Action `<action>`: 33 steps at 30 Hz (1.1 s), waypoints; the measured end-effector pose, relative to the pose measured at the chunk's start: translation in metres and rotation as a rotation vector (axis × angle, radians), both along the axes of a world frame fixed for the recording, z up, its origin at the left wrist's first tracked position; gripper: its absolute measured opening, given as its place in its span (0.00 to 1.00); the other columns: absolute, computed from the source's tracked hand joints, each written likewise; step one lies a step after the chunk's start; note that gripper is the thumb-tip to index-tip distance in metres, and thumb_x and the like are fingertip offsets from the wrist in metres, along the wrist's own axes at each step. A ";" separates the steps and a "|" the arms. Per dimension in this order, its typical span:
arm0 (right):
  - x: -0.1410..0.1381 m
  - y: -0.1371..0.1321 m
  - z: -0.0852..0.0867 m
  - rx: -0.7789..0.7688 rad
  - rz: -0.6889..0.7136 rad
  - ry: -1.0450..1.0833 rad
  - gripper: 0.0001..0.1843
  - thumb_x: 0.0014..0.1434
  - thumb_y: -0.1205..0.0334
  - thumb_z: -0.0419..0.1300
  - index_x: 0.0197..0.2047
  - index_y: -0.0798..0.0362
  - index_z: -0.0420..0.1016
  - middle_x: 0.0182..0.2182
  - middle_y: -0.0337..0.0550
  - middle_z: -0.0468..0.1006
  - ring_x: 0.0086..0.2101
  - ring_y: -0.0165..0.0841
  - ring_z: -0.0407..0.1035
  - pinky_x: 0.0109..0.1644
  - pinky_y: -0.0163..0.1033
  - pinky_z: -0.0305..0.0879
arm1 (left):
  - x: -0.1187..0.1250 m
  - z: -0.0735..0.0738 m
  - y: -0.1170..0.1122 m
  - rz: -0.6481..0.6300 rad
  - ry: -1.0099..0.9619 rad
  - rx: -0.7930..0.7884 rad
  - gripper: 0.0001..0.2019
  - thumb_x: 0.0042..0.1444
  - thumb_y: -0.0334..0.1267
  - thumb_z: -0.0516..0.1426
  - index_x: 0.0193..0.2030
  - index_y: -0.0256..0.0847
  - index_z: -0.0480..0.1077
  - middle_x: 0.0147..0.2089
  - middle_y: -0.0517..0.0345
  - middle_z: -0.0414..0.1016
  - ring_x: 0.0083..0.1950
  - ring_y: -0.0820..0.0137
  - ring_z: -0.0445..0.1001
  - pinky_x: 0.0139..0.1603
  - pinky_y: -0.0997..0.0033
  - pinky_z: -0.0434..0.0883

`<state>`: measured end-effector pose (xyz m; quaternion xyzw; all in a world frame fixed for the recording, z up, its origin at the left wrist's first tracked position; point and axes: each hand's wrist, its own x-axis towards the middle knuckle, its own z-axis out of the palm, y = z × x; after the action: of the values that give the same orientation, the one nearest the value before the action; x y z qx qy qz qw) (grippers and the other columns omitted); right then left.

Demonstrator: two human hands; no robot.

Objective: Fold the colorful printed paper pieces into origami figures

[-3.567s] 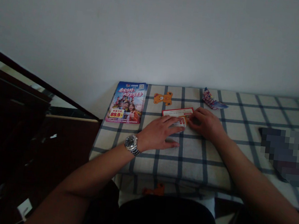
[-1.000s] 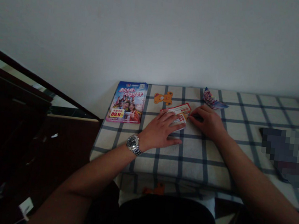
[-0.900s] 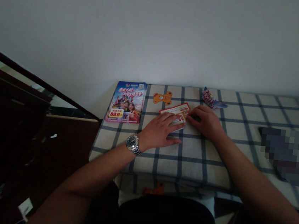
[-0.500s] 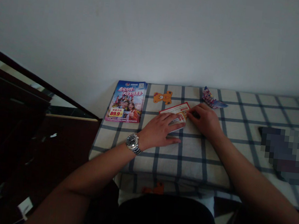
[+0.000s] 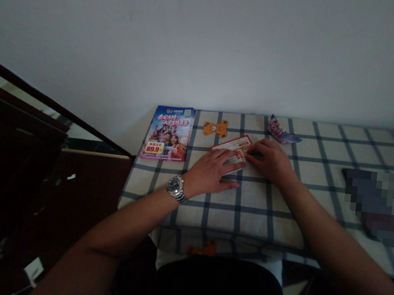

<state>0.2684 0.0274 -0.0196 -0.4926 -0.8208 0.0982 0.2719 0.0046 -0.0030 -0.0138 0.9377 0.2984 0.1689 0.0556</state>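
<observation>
Red-edged paper [image 5: 230, 144] meets two hands [image 5: 206, 172] — one wearing a watch [image 5: 175, 186].

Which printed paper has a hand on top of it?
The red-edged paper, right of the blue-and-pink flyer. The left hand lies across it, while no hand covers the flyer.

2 hands [image 5: 206, 171] touch a red-edged card [image 5: 231, 144] on a checked tablecloth [image 5: 254, 203].

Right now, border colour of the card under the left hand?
Red on the card; best seen in the head view.
</observation>
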 end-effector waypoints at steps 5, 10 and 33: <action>0.001 -0.002 0.000 0.006 0.037 -0.019 0.07 0.66 0.55 0.65 0.43 0.48 0.81 0.43 0.50 0.80 0.45 0.47 0.75 0.52 0.53 0.71 | 0.000 -0.002 0.000 0.008 -0.013 -0.007 0.30 0.69 0.60 0.57 0.71 0.45 0.67 0.74 0.46 0.64 0.75 0.52 0.61 0.76 0.44 0.62; 0.002 -0.005 0.001 0.012 0.083 -0.058 0.09 0.65 0.54 0.66 0.46 0.47 0.81 0.46 0.50 0.79 0.46 0.48 0.74 0.54 0.53 0.71 | -0.001 -0.002 0.002 -0.003 -0.047 -0.053 0.34 0.69 0.58 0.59 0.73 0.40 0.62 0.73 0.45 0.66 0.74 0.54 0.63 0.77 0.47 0.62; 0.007 -0.006 0.006 -0.003 0.169 -0.130 0.18 0.59 0.52 0.72 0.52 0.45 0.81 0.52 0.52 0.78 0.50 0.51 0.73 0.56 0.55 0.70 | -0.002 -0.003 0.002 -0.005 -0.063 -0.044 0.35 0.66 0.60 0.61 0.71 0.38 0.65 0.72 0.45 0.67 0.75 0.53 0.62 0.77 0.48 0.63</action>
<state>0.2757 0.0209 -0.0133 -0.4272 -0.8753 0.0898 0.2081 0.0030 -0.0009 -0.0169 0.9312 0.2979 0.1915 0.0860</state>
